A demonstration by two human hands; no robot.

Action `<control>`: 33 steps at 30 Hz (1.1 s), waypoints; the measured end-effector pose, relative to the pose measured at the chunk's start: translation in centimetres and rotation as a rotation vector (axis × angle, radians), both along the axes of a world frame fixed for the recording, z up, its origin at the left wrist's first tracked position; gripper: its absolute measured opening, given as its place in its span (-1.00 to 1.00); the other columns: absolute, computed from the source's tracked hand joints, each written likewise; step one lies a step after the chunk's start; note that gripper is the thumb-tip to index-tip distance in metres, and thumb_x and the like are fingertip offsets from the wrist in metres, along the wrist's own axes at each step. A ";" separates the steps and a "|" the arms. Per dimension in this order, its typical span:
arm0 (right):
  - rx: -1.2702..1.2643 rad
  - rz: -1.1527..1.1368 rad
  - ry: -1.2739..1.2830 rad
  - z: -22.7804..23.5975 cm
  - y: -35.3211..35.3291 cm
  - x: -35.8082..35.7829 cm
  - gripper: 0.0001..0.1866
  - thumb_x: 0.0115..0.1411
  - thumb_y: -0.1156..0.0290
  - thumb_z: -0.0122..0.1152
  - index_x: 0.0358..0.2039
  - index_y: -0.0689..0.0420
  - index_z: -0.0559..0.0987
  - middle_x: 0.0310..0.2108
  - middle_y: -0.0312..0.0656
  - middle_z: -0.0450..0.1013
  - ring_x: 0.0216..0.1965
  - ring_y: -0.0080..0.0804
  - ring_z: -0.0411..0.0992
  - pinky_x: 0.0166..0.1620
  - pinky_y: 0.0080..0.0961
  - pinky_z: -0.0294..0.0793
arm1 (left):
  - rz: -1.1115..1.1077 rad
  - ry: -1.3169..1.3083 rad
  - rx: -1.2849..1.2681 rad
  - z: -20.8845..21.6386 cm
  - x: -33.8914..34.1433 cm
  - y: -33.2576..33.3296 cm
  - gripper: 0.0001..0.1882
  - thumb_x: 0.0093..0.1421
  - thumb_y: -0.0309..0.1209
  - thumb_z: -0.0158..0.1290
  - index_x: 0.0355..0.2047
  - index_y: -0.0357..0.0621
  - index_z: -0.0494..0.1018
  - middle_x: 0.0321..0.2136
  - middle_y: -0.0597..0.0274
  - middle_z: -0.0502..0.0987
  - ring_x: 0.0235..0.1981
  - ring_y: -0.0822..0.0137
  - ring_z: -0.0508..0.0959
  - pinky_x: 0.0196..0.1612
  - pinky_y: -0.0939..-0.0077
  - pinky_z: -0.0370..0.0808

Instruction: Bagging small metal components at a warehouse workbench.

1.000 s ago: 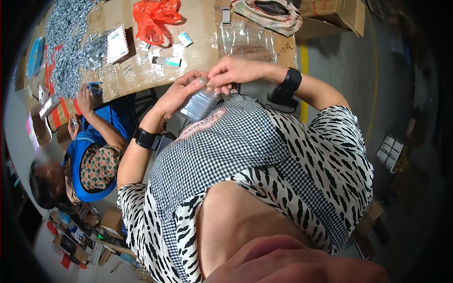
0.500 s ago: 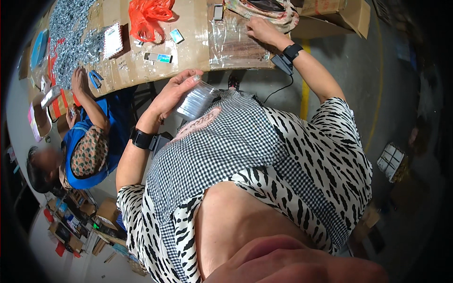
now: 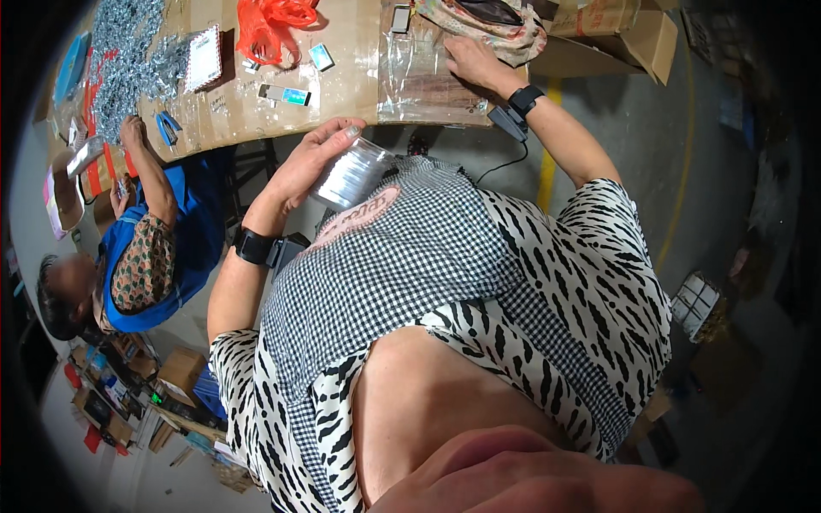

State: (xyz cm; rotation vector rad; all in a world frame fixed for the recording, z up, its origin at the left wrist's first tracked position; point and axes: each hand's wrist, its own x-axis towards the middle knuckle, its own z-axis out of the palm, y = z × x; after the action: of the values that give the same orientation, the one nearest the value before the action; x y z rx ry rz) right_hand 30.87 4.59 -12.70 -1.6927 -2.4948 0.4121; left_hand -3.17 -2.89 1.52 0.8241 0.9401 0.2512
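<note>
My left hand (image 3: 319, 160) is closed around a clear plastic box (image 3: 351, 175) with a row of thin, shiny layers inside, held just off the table's near edge in front of my apron. Over the table's right end, my right hand (image 3: 475, 62) rests on a brown wood-patterned patch (image 3: 438, 73) covered with clear film. Its fingers are curled in, and anything between them is too small or hidden to name. Right beside that hand lies a floral cloth bag (image 3: 505, 38).
Small flat boxes (image 3: 285, 95), a red plastic bag (image 3: 268, 30), a white notepad (image 3: 203, 60) and a blue stapler (image 3: 168, 128) lie on the cardboard-covered table. A heap of silvery small parts (image 3: 124, 68) spreads at left, by a seated co-worker (image 3: 141, 265). An open carton (image 3: 629, 43) stands at right.
The plastic box has tipped slightly in my left hand, showing more of its broad face. My right hand stays at nearly the same place. The co-worker's hand has shifted away from the stapler.
</note>
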 end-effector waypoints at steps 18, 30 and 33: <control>-0.165 -0.097 0.708 9.0 -0.8 -4.8 -0.79 0.10 0.33 0.29 -0.50 0.19 0.50 -0.65 -0.48 0.24 -0.59 -0.75 0.12 -0.53 -0.69 0.12 | 0.011 -0.019 0.019 0.7 -2.7 0.5 -0.51 0.25 -0.11 -0.04 0.08 -0.14 0.31 -0.27 0.28 0.50 -0.27 0.50 0.49 -0.20 0.67 0.45; -0.522 -0.294 1.047 10.6 -1.1 -5.5 -0.84 0.09 0.35 0.29 -0.49 0.14 0.52 -0.63 -0.48 0.32 -0.63 -0.77 0.18 -0.55 -0.77 0.15 | 0.017 -0.014 0.022 0.4 -3.0 0.3 -0.53 0.25 -0.10 -0.03 0.05 -0.13 0.33 -0.26 0.27 0.51 -0.25 0.49 0.50 -0.21 0.67 0.46; -0.586 -0.266 1.153 10.2 -0.8 -5.3 -0.85 0.11 0.37 0.27 -0.49 0.16 0.52 -0.63 -0.47 0.30 -0.64 -0.77 0.16 -0.55 -0.77 0.14 | 0.015 -0.012 0.015 0.5 -3.1 0.3 -0.52 0.25 -0.09 -0.03 0.05 -0.13 0.33 -0.26 0.27 0.51 -0.25 0.49 0.50 -0.21 0.67 0.46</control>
State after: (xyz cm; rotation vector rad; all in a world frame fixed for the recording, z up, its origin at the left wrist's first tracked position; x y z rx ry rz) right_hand 25.55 3.83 -2.50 -1.2497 -1.3385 1.6142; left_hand -6.29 -2.62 2.02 0.8283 0.9343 0.2763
